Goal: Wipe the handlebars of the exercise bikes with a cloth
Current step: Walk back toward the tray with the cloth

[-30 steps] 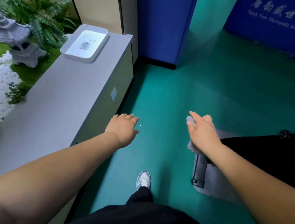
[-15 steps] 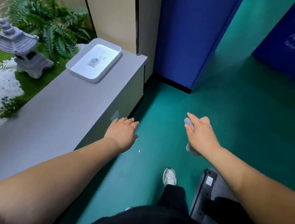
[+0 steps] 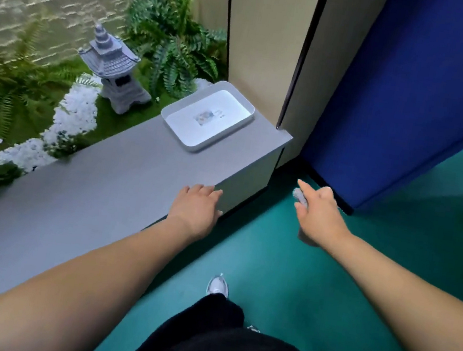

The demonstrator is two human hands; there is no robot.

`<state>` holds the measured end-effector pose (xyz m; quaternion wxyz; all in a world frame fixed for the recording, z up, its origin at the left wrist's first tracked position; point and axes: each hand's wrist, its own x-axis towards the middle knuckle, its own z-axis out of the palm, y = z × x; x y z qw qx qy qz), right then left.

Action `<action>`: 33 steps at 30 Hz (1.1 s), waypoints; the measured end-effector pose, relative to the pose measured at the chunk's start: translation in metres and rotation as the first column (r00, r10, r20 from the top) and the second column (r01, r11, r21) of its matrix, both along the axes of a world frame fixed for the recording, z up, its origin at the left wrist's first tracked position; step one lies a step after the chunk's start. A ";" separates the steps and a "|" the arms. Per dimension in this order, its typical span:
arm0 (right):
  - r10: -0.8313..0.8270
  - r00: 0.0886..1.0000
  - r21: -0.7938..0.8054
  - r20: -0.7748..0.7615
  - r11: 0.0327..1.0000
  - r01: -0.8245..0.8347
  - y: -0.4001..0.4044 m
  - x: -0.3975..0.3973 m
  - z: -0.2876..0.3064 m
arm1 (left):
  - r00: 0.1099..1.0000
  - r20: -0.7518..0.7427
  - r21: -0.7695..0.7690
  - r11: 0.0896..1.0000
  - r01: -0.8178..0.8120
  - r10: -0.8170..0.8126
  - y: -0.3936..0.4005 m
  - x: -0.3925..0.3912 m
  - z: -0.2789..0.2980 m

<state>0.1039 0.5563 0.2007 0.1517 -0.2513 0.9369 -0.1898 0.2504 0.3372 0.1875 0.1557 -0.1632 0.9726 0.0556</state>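
A teal floor [image 3: 329,278] fills the frame from 3 to 6 o'clock. A grey counter [image 3: 103,187] runs from 8 o'clock toward the centre, a blue partition [image 3: 399,94] stands at 1 o'clock. A white tray [image 3: 173,113] sits on the counter's far end, a stone pagoda lantern [image 3: 114,69] at 10 o'clock. The left hand [image 3: 195,209], fingers relaxed and holding nothing, hangs over the counter edge. The right hand [image 3: 320,214] grips a grey cloth [image 3: 299,196] just right of centre.
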 end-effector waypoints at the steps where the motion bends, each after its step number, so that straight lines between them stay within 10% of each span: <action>1: 0.014 1.000 -0.007 0.006 1.000 -0.014 -0.014 -0.011 0.000 | 1.000 -0.003 0.004 1.000 -0.025 0.025 -0.009 -0.007 -0.001; 23: 0.292 0.939 -0.046 0.182 0.956 -0.289 -0.270 -0.194 -0.002 | 0.942 0.037 0.079 0.938 -0.337 0.335 -0.201 -0.135 -0.020; 33: 0.483 0.843 -0.202 0.235 0.873 -0.444 -0.370 -0.288 -0.033 | 0.771 0.087 0.054 0.770 -0.636 0.631 -0.239 -0.192 -0.049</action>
